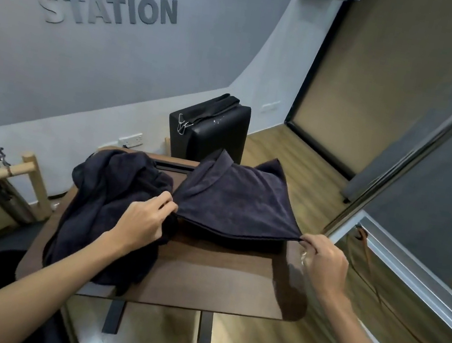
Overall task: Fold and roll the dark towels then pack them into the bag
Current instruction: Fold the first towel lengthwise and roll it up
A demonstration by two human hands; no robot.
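Dark navy terry towel, doubled, is pinched at its near corners by left hand and right hand, stretched over the brown wooden table; a crumpled heap of dark towels lies left; uneven tension could skew the fold; the bag cannot be identified.

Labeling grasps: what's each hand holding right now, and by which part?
Both hold one towel, folded over. Left hand pinches its near left corner, right hand its near right corner, with the near edge stretched between them above the table.
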